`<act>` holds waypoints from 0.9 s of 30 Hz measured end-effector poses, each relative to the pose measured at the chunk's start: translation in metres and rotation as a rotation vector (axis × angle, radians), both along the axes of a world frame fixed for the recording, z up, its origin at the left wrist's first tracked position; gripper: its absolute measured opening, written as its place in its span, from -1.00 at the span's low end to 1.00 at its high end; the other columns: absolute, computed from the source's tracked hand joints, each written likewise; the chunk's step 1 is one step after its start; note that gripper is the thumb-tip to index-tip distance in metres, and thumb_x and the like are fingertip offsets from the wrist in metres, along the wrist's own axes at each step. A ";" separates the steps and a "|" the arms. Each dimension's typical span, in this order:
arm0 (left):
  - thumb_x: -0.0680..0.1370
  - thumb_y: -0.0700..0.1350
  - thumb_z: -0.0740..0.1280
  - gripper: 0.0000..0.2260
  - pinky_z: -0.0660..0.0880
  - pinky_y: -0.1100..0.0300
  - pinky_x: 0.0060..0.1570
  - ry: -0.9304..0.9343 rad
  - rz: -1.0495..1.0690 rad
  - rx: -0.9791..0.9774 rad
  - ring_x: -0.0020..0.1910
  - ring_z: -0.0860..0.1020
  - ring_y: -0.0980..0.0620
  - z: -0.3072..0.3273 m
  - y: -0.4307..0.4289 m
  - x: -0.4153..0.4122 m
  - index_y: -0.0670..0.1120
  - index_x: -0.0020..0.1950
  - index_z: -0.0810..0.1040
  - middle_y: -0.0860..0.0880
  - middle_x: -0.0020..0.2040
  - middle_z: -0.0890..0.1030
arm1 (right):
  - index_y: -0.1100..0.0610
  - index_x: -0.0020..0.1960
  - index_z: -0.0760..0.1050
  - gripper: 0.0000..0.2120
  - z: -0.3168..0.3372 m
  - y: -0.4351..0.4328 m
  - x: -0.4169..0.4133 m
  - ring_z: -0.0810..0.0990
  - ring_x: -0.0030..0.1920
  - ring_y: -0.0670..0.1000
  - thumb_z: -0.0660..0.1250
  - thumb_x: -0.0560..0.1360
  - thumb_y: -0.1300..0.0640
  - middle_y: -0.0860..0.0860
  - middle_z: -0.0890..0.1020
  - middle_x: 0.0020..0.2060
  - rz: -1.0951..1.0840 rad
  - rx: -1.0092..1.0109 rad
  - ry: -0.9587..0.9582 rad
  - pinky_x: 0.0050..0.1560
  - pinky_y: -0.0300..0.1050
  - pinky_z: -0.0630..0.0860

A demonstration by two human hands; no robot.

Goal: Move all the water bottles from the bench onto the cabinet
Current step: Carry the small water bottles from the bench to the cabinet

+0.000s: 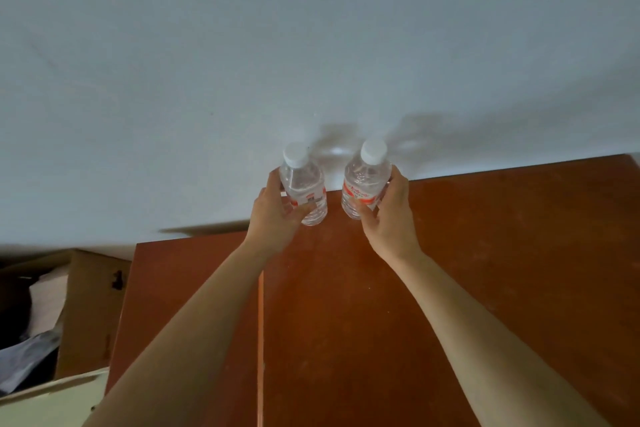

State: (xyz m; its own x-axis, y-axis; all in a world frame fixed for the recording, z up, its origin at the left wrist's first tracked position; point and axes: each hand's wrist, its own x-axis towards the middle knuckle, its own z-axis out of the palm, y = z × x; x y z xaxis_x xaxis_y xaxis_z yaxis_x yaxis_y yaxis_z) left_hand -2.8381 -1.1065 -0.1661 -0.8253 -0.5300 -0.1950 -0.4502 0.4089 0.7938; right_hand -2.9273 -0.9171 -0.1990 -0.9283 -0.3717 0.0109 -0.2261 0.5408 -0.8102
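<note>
Though apart, bottles (304, 180) (364, 180) in curled hands (273, 210) (393, 215)

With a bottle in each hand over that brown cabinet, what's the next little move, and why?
Probably lower both onto the cabinet top and let go. The left hand grips the left bottle, the right hand the right bottle, both roughly upright over the top's back edge; whether their bases touch it yet is unclear.
</note>
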 end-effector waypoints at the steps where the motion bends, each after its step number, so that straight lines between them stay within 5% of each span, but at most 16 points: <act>1: 0.48 -0.14 0.51 -0.46 0.55 0.21 -0.06 -0.013 0.008 0.013 0.04 0.64 0.05 0.000 0.000 -0.001 0.00 0.38 0.35 0.05 0.18 0.60 | 0.16 0.58 0.10 -0.23 0.003 0.000 0.001 0.43 0.41 0.08 0.47 0.53 0.14 0.13 0.30 0.46 0.007 0.009 -0.007 0.26 -0.21 0.38; 7: 0.60 -0.06 0.35 -0.43 0.39 -0.08 0.33 -0.198 0.058 -0.263 0.48 0.31 -0.08 0.039 0.026 0.049 0.04 0.56 0.21 0.00 0.50 0.37 | 0.05 0.63 0.04 -0.29 0.047 0.023 0.032 0.44 0.43 0.14 0.35 0.61 0.10 0.13 0.25 0.53 -0.012 0.260 -0.117 0.29 -0.04 0.47; 13: 0.67 0.19 -0.02 -0.49 0.10 -0.14 0.53 -0.322 0.015 -0.603 0.60 0.06 -0.13 0.112 0.037 0.140 0.05 0.60 0.12 -0.08 0.63 0.09 | 0.00 0.57 0.17 -0.48 0.126 0.045 0.068 0.34 0.49 0.24 0.01 0.69 -0.20 0.21 0.34 0.51 0.220 0.476 0.270 0.40 0.24 0.41; 19: 0.66 0.23 -0.09 -0.45 0.09 -0.27 0.51 -0.365 0.282 -0.827 0.59 0.06 -0.20 0.240 0.018 0.232 0.04 0.60 0.14 -0.16 0.62 0.10 | 0.01 0.58 0.24 -0.42 0.240 -0.020 0.112 0.24 0.54 0.31 -0.07 0.68 -0.26 0.21 0.26 0.55 0.487 0.384 0.535 0.48 0.35 0.25; 27: 0.64 0.25 -0.04 -0.43 0.08 -0.29 0.50 -0.476 0.859 -0.938 0.58 0.11 -0.21 0.356 0.065 0.513 0.02 0.58 0.21 -0.15 0.61 0.12 | -0.02 0.59 0.23 -0.46 0.355 -0.118 0.333 0.20 0.55 0.30 -0.05 0.69 -0.20 0.21 0.23 0.57 1.022 0.066 0.799 0.49 0.37 0.19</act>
State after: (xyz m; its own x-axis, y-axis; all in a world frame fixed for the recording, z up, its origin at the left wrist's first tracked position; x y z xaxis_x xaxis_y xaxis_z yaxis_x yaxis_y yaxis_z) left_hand -2.3254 -1.0416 0.1903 -0.1239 -0.9287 0.3494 -0.9847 0.1584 0.0719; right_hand -2.5939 -1.0347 0.1562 0.0293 -0.9241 0.3810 -0.9623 -0.1292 -0.2394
